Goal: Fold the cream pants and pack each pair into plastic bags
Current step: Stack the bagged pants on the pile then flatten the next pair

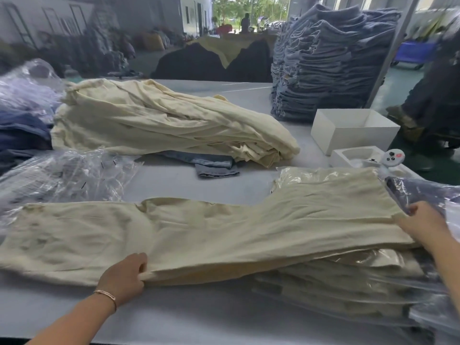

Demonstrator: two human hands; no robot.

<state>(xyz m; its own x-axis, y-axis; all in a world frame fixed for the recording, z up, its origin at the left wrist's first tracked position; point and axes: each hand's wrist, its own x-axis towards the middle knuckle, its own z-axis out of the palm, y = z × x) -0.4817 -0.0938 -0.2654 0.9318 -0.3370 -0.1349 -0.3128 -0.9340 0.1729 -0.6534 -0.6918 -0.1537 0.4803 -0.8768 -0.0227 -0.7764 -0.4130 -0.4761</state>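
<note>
**Spreading one cream pair across the table**

Stretching a pair of cream pants (pixel 199 230) flat along the near side of the grey table (pixel 174 317), we hold it at two places. Our left hand (pixel 124 277), a thin bracelet (pixel 105 295) at its wrist, pinches the pants' near edge between thumb and curled fingers, lifting that edge a little so a yellower underside shows. Our right hand (pixel 420 225) lies at the pants' right end with the thumb on top of the cloth; whether its fingers curl under the edge we cannot tell.

The pants look soft, pale and creased, with faint darker blotches toward their left end. Their right part rests on a stack of bagged cream pants (pixel 348 290), glossy under clear plastic. Beyond the pants, farther up the table, lies a loose heap of cream pants (pixel 161 120), rumpled and unfolded, with a bit of blue denim (pixel 214 165) poking from beneath it. Left of the pants sit crumpled clear plastic bags (pixel 67 173). Beyond the pants' right end stand an open white box (pixel 353 128) and a tall stack of blue jeans (pixel 328 61).
</note>
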